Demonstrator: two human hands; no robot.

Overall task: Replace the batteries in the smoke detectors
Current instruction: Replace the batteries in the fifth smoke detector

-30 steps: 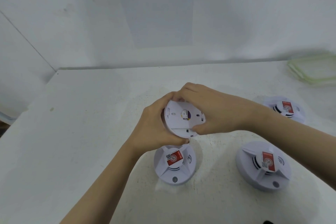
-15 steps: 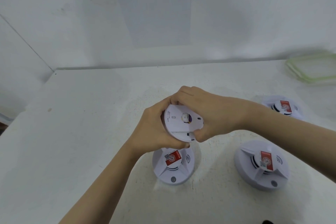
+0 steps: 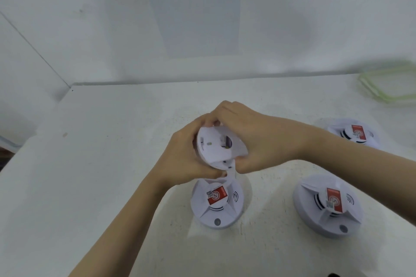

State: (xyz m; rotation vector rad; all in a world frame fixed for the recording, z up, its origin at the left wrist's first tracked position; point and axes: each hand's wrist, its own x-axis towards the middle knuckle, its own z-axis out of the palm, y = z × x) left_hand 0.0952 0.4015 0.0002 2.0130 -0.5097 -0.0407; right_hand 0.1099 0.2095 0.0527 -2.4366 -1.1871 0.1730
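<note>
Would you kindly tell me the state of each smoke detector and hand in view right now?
Held detector: lifted, back toward camera, lower flap seemingly ajar.
Left hand: grips held detector.
Right hand: grips held detector.
Centre detector: face-up on table, untouched.
Near-right detector: face-up, untouched.
Far-right detector: face-up, untouched.

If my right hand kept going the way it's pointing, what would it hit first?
Probably the smoke detector that the right hand grips, with the left hand just beyond it.
</note>
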